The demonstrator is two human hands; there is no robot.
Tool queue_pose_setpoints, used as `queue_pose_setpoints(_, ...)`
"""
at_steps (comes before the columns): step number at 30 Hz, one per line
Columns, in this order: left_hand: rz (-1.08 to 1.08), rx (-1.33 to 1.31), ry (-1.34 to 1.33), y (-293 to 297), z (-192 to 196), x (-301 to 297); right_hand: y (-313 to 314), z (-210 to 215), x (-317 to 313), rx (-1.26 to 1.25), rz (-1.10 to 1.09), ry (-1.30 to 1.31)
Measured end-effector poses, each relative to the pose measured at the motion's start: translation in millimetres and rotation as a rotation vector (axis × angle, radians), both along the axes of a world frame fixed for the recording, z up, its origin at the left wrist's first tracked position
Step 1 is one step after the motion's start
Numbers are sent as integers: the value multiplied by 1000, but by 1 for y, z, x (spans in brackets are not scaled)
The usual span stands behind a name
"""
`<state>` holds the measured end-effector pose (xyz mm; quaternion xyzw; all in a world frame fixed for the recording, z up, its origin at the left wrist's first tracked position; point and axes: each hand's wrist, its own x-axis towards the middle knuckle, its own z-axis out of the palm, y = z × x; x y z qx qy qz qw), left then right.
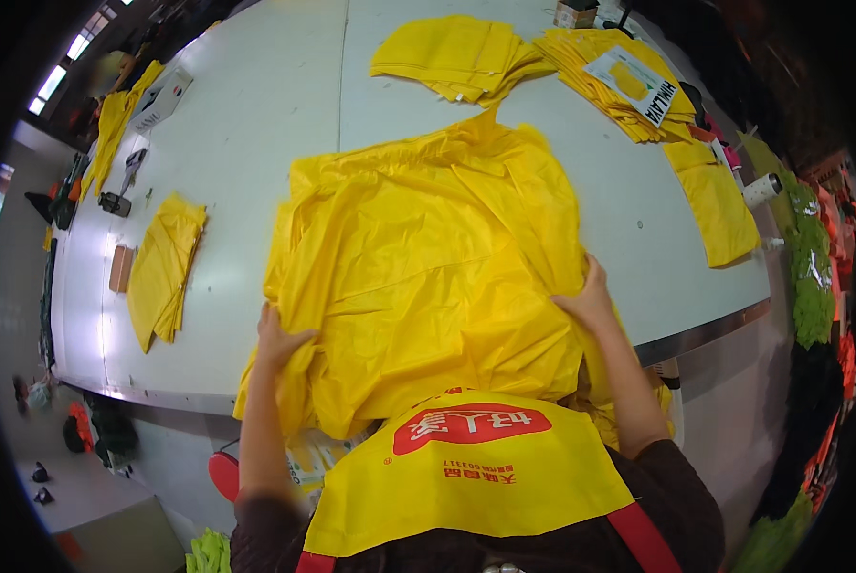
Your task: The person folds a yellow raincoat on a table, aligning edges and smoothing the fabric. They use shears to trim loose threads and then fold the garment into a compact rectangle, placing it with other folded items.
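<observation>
A large, crumpled yellow garment [418,277] of thin, slightly shiny cloth lies across the near part of the table and hangs over its front edge. Its exact kind I cannot make out. At its left side, my left hand [280,336] is closed on the cloth, thumb on top and other fingers partly hidden in the folds. My right hand [590,298] grips the opposite side in much the same way, its thumb lying on the cloth. A gathered band runs along the garment's far edge.
Folded yellow pieces [456,57] lie at the far side, beside a stack [604,81] topped by a printed white sheet. More yellow cloth [165,272] lies left, near a small brown box [120,268]. At right are a yellow strip [714,210] and a white spool [762,190].
</observation>
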<state>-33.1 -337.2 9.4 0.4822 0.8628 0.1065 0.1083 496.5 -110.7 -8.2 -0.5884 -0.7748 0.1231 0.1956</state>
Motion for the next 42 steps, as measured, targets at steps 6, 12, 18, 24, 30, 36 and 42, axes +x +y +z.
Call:
queue_pose_setpoints(6,384,241,-574,-16,25,85,-9,15,-22,-518,-93,428)
queue_pose_setpoints(12,541,584,-1219,-99,104,108,-69,143,42,-710,-134,1262)
queue_pose_setpoints(18,340,896,-1150,-140,227,83,-73,271,102,-248,77,1442)
queue_pose_setpoints(24,-20,1338,-519,-8,359,4,106,380,34,179,171,988)
queue_pose_setpoints(30,18,1544,1001,201,367,-37,285,431,-40,718,-81,158)
queue_pose_setpoints(36,-184,743,130,92,190,-19,137,238,-89,211,263,97)
queue_pose_setpoints(42,633,287,126,-108,-6,-53,-22,66,0,-82,-204,-118)
